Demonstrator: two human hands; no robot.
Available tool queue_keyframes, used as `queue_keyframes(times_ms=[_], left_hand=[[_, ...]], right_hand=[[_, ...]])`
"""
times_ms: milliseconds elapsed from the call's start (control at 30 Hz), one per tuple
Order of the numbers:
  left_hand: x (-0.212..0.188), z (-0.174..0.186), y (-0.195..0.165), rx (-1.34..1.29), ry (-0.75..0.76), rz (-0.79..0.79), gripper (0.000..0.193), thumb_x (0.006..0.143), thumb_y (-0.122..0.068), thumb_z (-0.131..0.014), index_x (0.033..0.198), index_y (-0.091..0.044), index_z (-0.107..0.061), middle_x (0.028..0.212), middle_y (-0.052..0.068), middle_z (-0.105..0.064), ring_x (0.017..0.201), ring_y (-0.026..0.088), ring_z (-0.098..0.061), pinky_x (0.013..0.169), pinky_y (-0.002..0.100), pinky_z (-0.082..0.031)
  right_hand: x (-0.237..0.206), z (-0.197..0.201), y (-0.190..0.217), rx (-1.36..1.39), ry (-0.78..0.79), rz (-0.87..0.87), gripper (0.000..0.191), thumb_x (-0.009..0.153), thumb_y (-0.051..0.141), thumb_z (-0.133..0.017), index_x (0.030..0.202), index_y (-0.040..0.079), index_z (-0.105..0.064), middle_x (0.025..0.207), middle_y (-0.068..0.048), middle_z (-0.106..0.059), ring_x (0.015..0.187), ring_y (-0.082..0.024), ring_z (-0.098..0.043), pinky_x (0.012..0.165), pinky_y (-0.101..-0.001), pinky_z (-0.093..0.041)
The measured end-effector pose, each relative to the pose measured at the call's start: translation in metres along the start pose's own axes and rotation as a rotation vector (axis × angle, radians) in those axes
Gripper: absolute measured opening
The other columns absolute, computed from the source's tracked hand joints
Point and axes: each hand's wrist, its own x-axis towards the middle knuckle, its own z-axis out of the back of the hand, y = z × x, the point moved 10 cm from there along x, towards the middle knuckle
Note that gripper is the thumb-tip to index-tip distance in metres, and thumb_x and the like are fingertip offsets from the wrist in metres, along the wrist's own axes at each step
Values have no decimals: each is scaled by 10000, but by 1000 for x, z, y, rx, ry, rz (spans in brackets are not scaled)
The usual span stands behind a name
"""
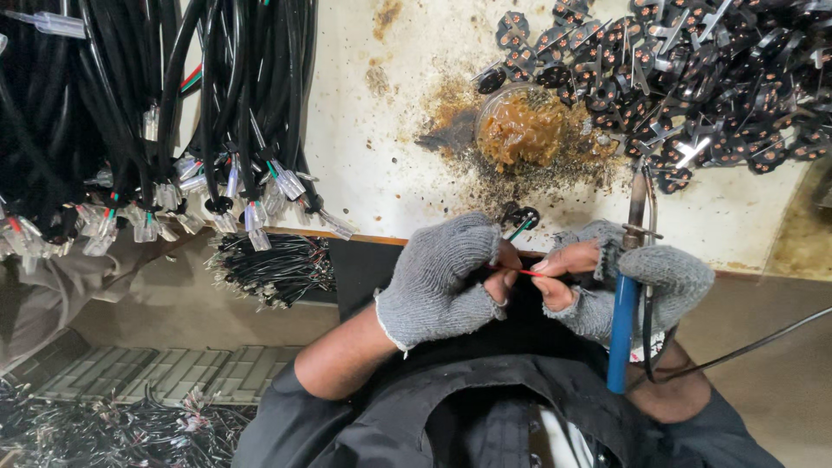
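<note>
Both hands wear grey fingerless gloves. My left hand (446,277) pinches a small black plug part (518,217) with thin wires coming out of it. My right hand (620,282) holds a soldering iron with a blue handle (622,325) and a metal shaft (639,195) pointing up toward the table. Its fingertips also pinch the red wire (526,272) running between the two hands. A green wire shows just under the plug part.
A heap of black plug parts (693,69) lies at the top right of the stained white table (381,173). A dish of brown flux (524,130) sits mid-table. Bundles of black cables with clear connectors (217,113) hang on the left. More cables (269,269) lie below.
</note>
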Motion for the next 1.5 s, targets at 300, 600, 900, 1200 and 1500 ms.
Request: queue_keyframes(times_ms=[300,600,900,1200,1500], left_hand=[[-1,-1,2,-13,52,-5,163,870,-217,-736,958,-127,-632,860,64,-618,827,297,-665,738,392,-534],[-12,-2,-18,272,-100,-237,193,850,-123,-837,910,-103,-655,828,70,-611,727,271,-632,617,410,-485],[-32,72,-14,437,-507,-180,211,861,-75,-807,879,-87,-597,795,74,-588,739,279,-593,667,391,-482],[19,78,-22,253,-423,-96,137,931,-97,-782,900,-83,-649,820,54,-631,800,229,-600,722,312,-485],[38,79,-12,280,-445,-77,147,911,-120,-801,905,-79,-660,866,54,-637,763,229,-604,700,321,-493]], right_hand=[[-3,-2,-13,-76,101,-103,214,761,167,-874,886,63,-735,886,-62,-749,835,-187,-705,782,-307,-546],[0,-9,6,-375,59,-96,164,749,137,-867,866,80,-768,785,-28,-734,750,-172,-656,736,-302,-505],[34,-52,58,-285,109,115,226,868,-45,-715,1090,-57,-756,866,-72,-723,723,-126,-688,637,-256,-550],[27,1,39,-281,-220,173,175,1023,45,-656,1165,-5,-566,1106,-111,-713,1009,-231,-718,940,-330,-586],[18,11,16,-326,-199,-14,114,1066,21,-659,1174,5,-692,1121,-108,-743,1066,-210,-709,999,-304,-557]])
